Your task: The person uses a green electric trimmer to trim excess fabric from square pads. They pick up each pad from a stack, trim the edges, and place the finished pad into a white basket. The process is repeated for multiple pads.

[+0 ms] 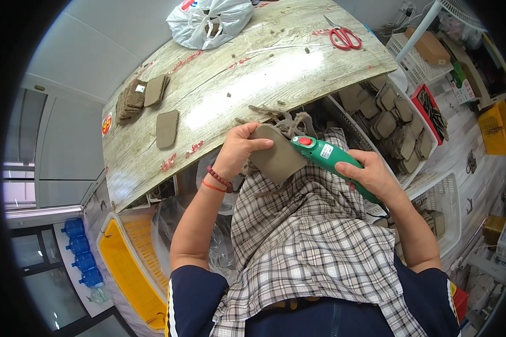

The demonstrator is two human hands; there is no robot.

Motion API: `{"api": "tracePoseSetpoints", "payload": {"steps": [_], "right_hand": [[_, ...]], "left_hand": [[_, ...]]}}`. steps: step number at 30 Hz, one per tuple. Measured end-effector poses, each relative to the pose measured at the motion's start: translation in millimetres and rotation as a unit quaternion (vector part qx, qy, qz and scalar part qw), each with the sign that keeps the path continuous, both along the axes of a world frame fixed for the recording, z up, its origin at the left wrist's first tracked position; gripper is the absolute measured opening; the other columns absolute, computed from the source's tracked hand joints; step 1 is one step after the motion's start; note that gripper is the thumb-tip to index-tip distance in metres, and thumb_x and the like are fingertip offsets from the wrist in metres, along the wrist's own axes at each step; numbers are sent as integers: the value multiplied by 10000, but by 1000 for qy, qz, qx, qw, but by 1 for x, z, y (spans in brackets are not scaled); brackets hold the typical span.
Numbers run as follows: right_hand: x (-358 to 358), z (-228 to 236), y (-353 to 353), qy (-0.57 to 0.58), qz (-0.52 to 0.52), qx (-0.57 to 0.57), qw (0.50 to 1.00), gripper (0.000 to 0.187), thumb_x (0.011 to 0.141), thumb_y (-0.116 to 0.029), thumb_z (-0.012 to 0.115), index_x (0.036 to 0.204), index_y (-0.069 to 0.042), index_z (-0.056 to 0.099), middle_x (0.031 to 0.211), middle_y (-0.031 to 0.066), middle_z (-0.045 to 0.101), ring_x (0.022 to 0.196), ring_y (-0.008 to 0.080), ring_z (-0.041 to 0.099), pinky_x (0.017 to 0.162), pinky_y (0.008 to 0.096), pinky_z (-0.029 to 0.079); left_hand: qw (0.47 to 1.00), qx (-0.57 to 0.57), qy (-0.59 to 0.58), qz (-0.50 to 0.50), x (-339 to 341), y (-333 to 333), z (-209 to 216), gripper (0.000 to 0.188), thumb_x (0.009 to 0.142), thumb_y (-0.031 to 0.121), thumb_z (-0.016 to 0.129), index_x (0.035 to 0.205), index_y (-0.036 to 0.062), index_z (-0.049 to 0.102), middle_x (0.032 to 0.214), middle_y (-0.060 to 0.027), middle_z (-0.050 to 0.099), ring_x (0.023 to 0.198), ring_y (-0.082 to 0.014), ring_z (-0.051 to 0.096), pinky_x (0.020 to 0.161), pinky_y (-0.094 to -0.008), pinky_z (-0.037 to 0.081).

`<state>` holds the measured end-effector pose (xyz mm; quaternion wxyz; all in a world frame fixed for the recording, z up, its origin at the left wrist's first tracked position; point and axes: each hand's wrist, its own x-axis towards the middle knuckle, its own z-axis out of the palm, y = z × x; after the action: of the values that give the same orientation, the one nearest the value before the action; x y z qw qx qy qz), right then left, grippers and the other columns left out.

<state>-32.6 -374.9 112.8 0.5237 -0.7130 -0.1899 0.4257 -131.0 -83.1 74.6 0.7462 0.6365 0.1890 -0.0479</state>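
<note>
As left fingers (246, 130) pinch pad (281, 160), right (357, 172) clasp tool (334, 160)

One short-sleeved top (194, 295), navy, white and yellow sleeve stripes (171, 310). One checked apron (315, 258), off-white with dark lines. Left hand (243, 147), at wrist: one dark-red beaded bracelet (219, 178); one thin orange-red cord (213, 187).

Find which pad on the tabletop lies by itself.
The single pad nearer the left hand than the piled pads are: it lies flat and apart, while those overlap.
</note>
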Motion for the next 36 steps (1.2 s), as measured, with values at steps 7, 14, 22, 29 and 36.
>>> {"api": "tracePoseSetpoints", "payload": {"steps": [7,14,22,29,36], "right_hand": [[2,3,9,-7,17,7,1000,372,871,-339,679,939,26,645,711,22,565,571,83,540,506,231,457],[0,-3,40,11,13,46,999,366,867,-342,681,927,18,651,720,21,567,582,76,535,503,251,452],[16,-12,34,10,-88,50,995,330,905,-334,644,919,-5,620,701,11,532,565,76,528,478,232,433],[57,-27,70,-116,-131,-4,985,422,869,-425,661,898,-5,634,654,20,539,535,79,519,487,256,428],[117,-42,156,-426,-23,-167,889,527,834,-499,573,1152,-79,591,964,173,666,913,340,642,788,443,481]], "left_hand": [[997,15,39,-67,1,-7,12,247,783,-16,700,1023,6,648,918,-18,681,809,-80,622,778,-237,501],[994,19,55,-88,-9,8,2,238,784,12,696,1017,-4,652,946,-31,678,876,-109,616,814,-253,475],[867,-7,-153,474,-92,177,-13,289,826,4,674,1073,-46,533,1031,-135,641,890,-190,633,757,-325,541],[670,560,243,423,-71,180,-16,629,806,229,702,1322,-2,425,1264,-255,488,1074,-419,534,957,-508,410],[604,743,145,248,-68,185,-63,518,831,282,649,1307,126,514,1361,-140,458,1248,-345,415,1030,-524,300]]}}
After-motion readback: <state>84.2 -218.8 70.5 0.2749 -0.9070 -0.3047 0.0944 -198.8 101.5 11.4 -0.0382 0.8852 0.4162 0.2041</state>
